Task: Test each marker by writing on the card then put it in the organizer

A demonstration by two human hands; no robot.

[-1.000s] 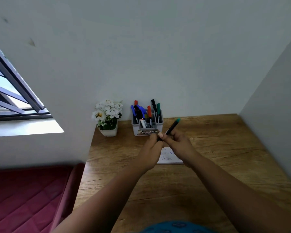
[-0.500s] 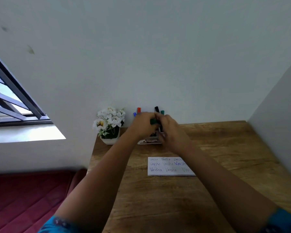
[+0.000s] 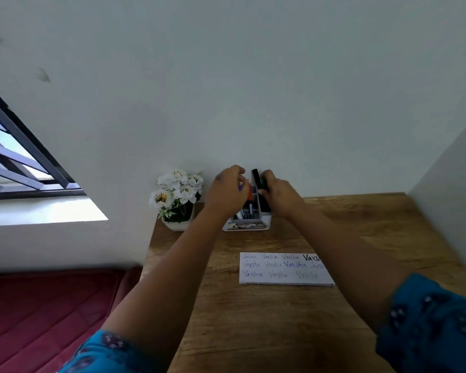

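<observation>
Both hands over the organizer [image 3: 246, 226] at the desk's [image 3: 280, 332] far edge: right hand [image 3: 279, 195] curled round a green marker [image 3: 263, 183] above the pens, left hand [image 3: 228, 191] curled beside it, hold unclear. Written card [image 3: 280, 269] flat nearer, flowerpot [image 3: 176, 197] left.

Head camera, looking forward-down at desk [image 3: 280, 332], wall beyond
</observation>
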